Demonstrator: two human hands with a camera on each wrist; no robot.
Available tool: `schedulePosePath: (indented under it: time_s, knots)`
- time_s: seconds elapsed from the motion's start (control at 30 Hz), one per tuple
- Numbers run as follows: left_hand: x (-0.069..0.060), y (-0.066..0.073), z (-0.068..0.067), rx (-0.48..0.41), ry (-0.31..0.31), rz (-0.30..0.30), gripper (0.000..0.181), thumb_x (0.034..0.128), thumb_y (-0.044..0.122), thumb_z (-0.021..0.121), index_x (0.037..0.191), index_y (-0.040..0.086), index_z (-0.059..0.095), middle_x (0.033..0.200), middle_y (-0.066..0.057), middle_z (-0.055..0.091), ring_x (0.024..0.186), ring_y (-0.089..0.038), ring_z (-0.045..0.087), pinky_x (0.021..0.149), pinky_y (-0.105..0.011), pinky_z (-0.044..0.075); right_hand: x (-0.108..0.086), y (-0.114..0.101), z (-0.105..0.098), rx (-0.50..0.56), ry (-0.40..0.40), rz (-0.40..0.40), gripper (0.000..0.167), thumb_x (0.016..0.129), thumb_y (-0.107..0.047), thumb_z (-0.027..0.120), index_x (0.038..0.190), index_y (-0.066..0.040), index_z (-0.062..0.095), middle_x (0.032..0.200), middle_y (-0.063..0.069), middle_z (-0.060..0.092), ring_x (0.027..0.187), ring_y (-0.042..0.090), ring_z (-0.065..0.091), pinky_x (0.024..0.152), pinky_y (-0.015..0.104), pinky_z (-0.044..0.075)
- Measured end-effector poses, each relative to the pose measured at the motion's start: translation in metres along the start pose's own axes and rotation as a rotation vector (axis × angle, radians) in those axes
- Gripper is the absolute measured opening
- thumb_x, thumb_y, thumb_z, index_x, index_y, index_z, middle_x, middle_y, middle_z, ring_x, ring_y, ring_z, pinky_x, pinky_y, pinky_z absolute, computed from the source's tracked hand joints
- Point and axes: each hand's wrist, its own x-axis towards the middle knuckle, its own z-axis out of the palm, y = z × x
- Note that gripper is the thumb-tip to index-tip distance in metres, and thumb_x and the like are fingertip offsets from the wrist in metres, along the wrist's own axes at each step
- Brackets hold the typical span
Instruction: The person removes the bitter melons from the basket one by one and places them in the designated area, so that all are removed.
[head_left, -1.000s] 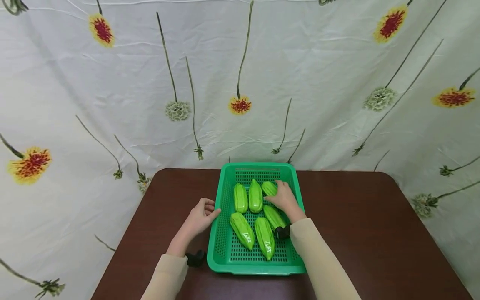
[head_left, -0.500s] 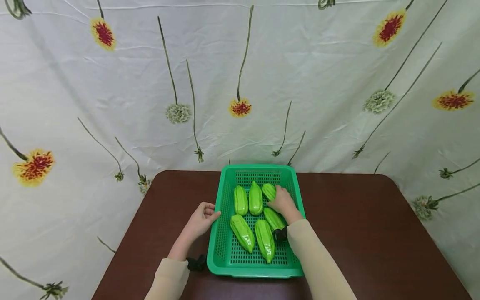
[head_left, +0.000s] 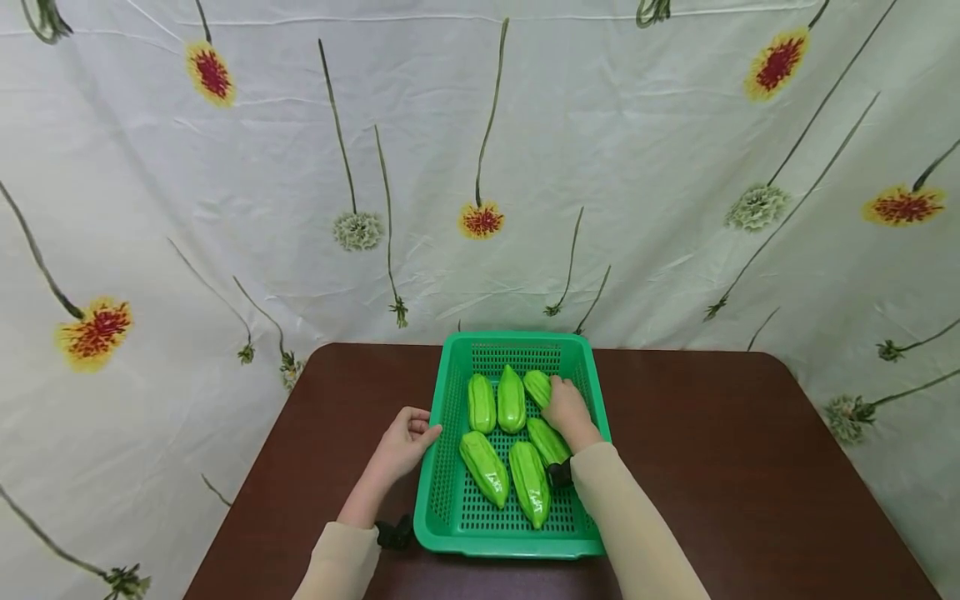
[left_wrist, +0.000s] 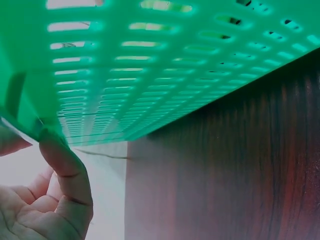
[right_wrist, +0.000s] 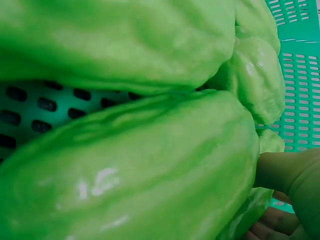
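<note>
Head view: the table [head_left: 712,450] bears the green basket [head_left: 517,548], its left rim pinched by the left hand [head_left: 402,443]; a light, steady hold there should stop it sliding. Inside, the right hand [head_left: 572,411] appears to grip the far-right green vegetable [head_left: 537,387], one of six; a thumb-and-finger hold round its middle, clear of the nearer vegetable [head_left: 548,442], would serve best. The hand covers the gripped one's right end; in the right wrist view, closer vegetables block much of the grasp.
</note>
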Motion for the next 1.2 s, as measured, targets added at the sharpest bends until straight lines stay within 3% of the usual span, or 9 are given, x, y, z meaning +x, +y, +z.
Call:
schedulePosePath:
  time_s: [0.2, 0.47, 0.67, 0.93, 1.2]
  knots:
    - [0.001, 0.003, -0.002, 0.007, 0.005, 0.006, 0.034, 0.0977, 0.016, 0.062, 0.124, -0.003, 0.052, 0.106, -0.016, 0.058, 0.094, -0.025, 0.06, 0.078, -0.039, 0.052, 0.001, -0.001, -0.002, 0.032, 0.038, 0.001, 0.063, 0.086, -0.004, 0.073, 0.141, 0.007, 0.044, 0.134, 0.029, 0.051, 0.12, 0.043, 0.055, 0.097, 0.05, 0.049]
    - [0.005, 0.009, -0.003, 0.069, 0.059, 0.001, 0.035, 0.0967, 0.018, 0.064, 0.123, -0.004, 0.057, 0.108, -0.02, 0.062, 0.099, -0.032, 0.064, 0.079, -0.042, 0.055, 0.002, -0.007, -0.015, 0.119, 0.053, 0.055, 0.066, 0.088, -0.011, 0.074, 0.144, 0.003, 0.042, 0.141, 0.028, 0.048, 0.122, 0.043, 0.053, 0.094, 0.052, 0.05]
    - [0.009, 0.012, -0.004, 0.084, 0.085, 0.019, 0.034, 0.0959, 0.018, 0.065, 0.121, -0.003, 0.06, 0.106, -0.02, 0.064, 0.097, -0.032, 0.066, 0.078, -0.042, 0.055, -0.002, -0.016, -0.031, 0.168, 0.092, 0.019, 0.066, 0.088, -0.012, 0.073, 0.144, 0.003, 0.042, 0.137, 0.028, 0.051, 0.116, 0.042, 0.057, 0.09, 0.051, 0.052]
    - [0.009, 0.017, -0.005, 0.099, 0.067, 0.005, 0.034, 0.0966, 0.019, 0.064, 0.123, -0.003, 0.059, 0.107, -0.02, 0.064, 0.098, -0.034, 0.067, 0.077, -0.042, 0.055, -0.011, -0.021, -0.061, 0.242, 0.091, 0.01, 0.068, 0.089, -0.018, 0.071, 0.148, -0.002, 0.04, 0.14, 0.023, 0.052, 0.116, 0.038, 0.059, 0.087, 0.049, 0.053]
    - [0.007, 0.02, -0.006, 0.107, 0.041, 0.009, 0.035, 0.0978, 0.018, 0.062, 0.124, -0.005, 0.056, 0.108, -0.022, 0.062, 0.101, -0.036, 0.065, 0.077, -0.044, 0.055, -0.024, -0.009, -0.088, 0.344, 0.101, -0.013, 0.068, 0.092, -0.024, 0.067, 0.15, -0.006, 0.037, 0.143, 0.02, 0.05, 0.119, 0.037, 0.056, 0.088, 0.049, 0.052]
